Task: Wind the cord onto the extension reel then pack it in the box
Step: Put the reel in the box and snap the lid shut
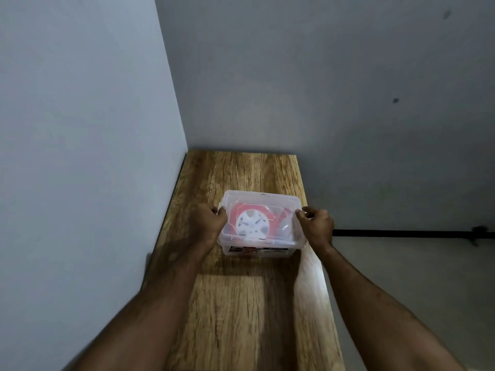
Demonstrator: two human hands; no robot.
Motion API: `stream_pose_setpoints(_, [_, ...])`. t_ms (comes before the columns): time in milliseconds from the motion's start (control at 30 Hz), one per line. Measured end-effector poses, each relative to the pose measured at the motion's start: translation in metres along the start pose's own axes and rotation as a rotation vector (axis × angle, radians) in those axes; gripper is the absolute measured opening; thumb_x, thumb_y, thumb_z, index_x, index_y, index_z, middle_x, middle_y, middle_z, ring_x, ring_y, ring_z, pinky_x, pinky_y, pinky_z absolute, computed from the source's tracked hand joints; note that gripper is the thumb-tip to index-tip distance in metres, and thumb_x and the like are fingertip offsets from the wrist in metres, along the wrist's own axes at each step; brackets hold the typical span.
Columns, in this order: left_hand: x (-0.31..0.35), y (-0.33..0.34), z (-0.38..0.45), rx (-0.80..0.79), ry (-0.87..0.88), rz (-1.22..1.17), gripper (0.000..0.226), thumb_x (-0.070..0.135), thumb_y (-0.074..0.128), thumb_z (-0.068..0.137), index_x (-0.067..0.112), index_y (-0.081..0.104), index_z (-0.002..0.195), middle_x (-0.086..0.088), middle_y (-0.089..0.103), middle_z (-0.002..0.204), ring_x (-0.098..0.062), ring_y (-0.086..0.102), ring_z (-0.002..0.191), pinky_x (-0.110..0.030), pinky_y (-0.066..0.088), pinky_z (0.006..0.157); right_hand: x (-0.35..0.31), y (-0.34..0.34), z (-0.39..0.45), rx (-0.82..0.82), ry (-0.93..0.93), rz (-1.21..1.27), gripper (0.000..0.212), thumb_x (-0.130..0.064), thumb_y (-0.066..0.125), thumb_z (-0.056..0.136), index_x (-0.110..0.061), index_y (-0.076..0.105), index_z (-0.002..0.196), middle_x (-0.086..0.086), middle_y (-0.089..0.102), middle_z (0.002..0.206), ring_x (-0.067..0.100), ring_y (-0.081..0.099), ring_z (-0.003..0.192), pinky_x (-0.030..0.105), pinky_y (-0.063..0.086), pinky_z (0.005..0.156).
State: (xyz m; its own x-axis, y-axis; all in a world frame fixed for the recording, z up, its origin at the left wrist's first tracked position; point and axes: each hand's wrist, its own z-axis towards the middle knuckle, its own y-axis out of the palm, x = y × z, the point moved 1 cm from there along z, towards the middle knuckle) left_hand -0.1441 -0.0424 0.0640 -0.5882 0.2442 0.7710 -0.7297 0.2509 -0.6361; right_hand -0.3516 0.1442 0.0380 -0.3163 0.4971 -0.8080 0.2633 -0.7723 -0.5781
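A clear plastic box (263, 200) with its lid on stands on the wooden table (241, 303). Through the lid I see the extension reel (251, 223), white in the middle with red cord wound around it. My left hand (210, 220) grips the box's left side, fingers curled over the lid edge. My right hand (317, 223) grips the right side the same way.
The table is narrow and runs into a corner; a grey wall lies along its left edge and another behind its far end. To the right the table edge drops to a floor with a dark strip (401, 233) along the wall.
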Motion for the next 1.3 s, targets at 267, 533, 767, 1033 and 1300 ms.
stream_pose_setpoints(267, [0.003, 0.006, -0.003, -0.035, -0.074, 0.133, 0.033, 0.032, 0.069, 0.092, 0.001, 0.071, 0.099, -0.012, 0.072, 0.089, -0.023, 0.069, 0.075, -0.023, 0.048, 0.058, -0.008, 0.007, 0.006, -0.044, 0.012, -0.055, 0.026, -0.024, 0.072, 0.09, -0.002, 0.078, 0.102, 0.009, 0.076, 0.085, 0.025, 0.072, 0.077, 0.04, 0.062, 0.07])
stream_pose_setpoints(533, [-0.005, 0.017, -0.002, -0.056, -0.146, 0.053, 0.032, 0.028, 0.062, 0.098, 0.0, 0.069, 0.111, -0.015, 0.074, 0.102, -0.021, 0.068, 0.078, -0.017, 0.045, 0.051, -0.006, 0.015, 0.005, -0.092, 0.16, 0.086, 0.033, -0.031, 0.07, 0.091, -0.006, 0.072, 0.112, 0.01, 0.074, 0.099, 0.023, 0.069, 0.083, 0.022, 0.048, 0.059])
stream_pose_setpoints(767, [0.019, 0.037, -0.005, 0.001, 0.371, 0.557, 0.077, 0.026, 0.082, 0.078, 0.009, 0.045, 0.144, -0.014, 0.048, 0.146, -0.029, 0.048, 0.131, -0.035, 0.043, 0.106, -0.003, 0.009, -0.001, -0.361, 0.586, 0.471, 0.043, -0.044, 0.068, 0.093, -0.012, 0.058, 0.119, 0.007, 0.065, 0.116, 0.027, 0.064, 0.098, 0.042, 0.055, 0.071])
stream_pose_setpoints(1033, [-0.004, 0.074, -0.003, -0.394, 0.58, 0.702, 0.085, 0.068, 0.012, 0.097, 0.01, 0.004, 0.16, -0.013, -0.004, 0.168, -0.026, -0.005, 0.155, -0.046, -0.003, 0.125, 0.0, 0.009, 0.001, -0.203, 0.528, 0.434, 0.03, -0.037, 0.076, 0.087, -0.014, 0.06, 0.097, 0.0, 0.066, 0.093, 0.016, 0.065, 0.083, 0.03, 0.052, 0.06])
stream_pose_setpoints(1300, [-0.004, 0.075, -0.005, -0.358, 0.602, 0.718, 0.085, 0.067, 0.011, 0.098, 0.011, 0.002, 0.16, -0.012, -0.006, 0.167, -0.026, -0.007, 0.155, -0.044, -0.006, 0.124, -0.018, 0.026, -0.006, -0.007, 0.305, -0.072, 0.028, -0.031, 0.063, 0.097, -0.008, 0.062, 0.082, 0.008, 0.063, 0.081, 0.027, 0.063, 0.077, 0.019, 0.03, 0.049])
